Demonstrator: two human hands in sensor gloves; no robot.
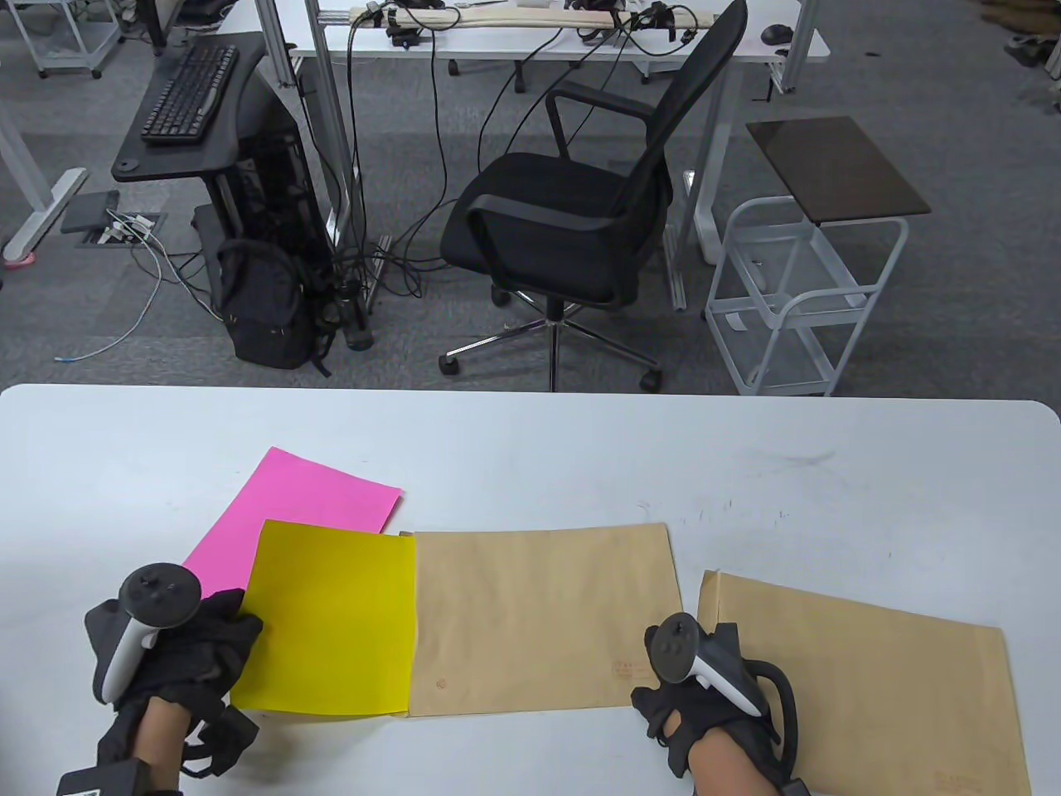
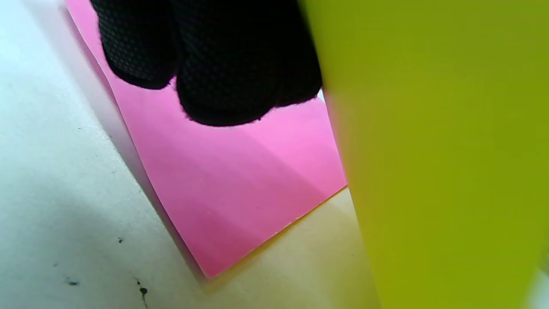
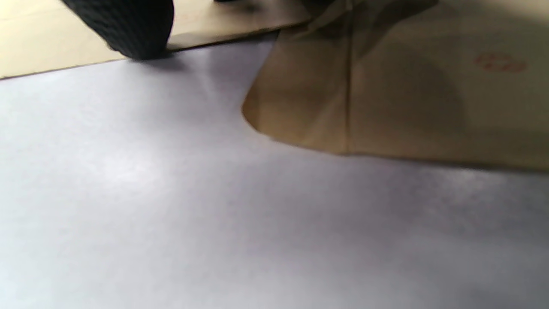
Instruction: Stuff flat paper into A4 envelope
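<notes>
Both hands wear black gloves of a dimpled mesh-like knit, the weave plain in the close wrist views. The left grip (image 1: 178, 655) carries a tracker on its back: a dark grey round head with small buttons and a stick, running down into a white handle. Below that grip a black strap loops loose at the wrist, bare skin of the forearm shows, and a black block with a white label sits lower on the arm. The right grip (image 1: 704, 705) bears a matching tracker, dark head and white handle, with a black ring curving beside it and bare forearm skin below.
</notes>
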